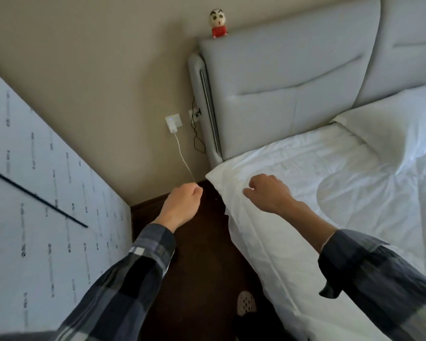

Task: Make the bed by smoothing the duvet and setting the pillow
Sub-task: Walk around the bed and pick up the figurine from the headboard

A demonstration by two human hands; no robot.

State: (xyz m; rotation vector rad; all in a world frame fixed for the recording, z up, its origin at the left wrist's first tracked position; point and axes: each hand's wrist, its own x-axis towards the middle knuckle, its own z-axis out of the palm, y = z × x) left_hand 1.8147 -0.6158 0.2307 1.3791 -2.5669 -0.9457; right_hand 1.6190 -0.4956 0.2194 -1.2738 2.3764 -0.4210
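The person stands at the bed's side near the grey headboard (293, 77). The left hand (182, 205) is closed in a fist on a thin white cable (182, 153) that runs up to a charger (173, 124) plugged into the wall socket. The right hand (268, 193) rests knuckles-up on the corner of the white duvet (330, 193), fingers curled loosely; whether it pinches cloth cannot be told. The duvet covers the mattress, creased. The white pillow (399, 119) lies against the headboard. A small figurine (218, 23) sits atop the headboard.
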